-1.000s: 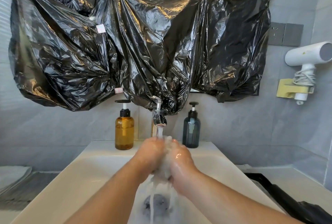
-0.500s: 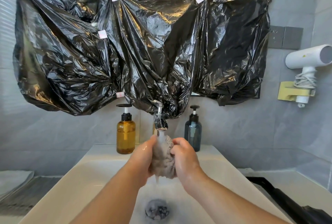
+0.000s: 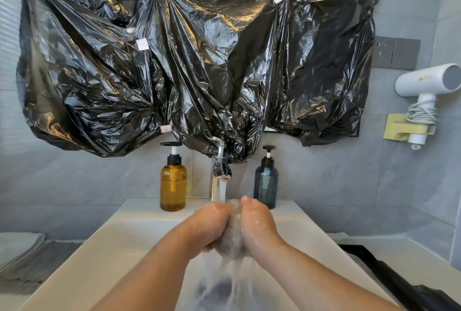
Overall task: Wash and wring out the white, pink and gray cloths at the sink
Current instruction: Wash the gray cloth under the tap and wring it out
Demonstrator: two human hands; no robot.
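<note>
Cloth [image 3: 232, 238] wadded | left hand [image 3: 212, 225] and right hand [image 3: 259, 225] grip it between them | over sink [image 3: 124, 248]

Over the sink [image 3: 119, 240]: cloth [image 3: 232, 238] between left hand [image 3: 212, 225] and right hand [image 3: 257, 225].
Behind, tap [image 3: 220, 168] between left bottle [image 3: 173, 183] and right bottle [image 3: 266, 183]; hair dryer [image 3: 424, 83] far right.

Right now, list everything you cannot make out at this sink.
Head view only.
- Cloth: bunched between left hand and right hand, mostly hidden.
- Drain: blurred by falling water.
- Whatever is behind the black plastic sheet: covered.
- Black object at lower right: cut off by the frame edge.
</note>
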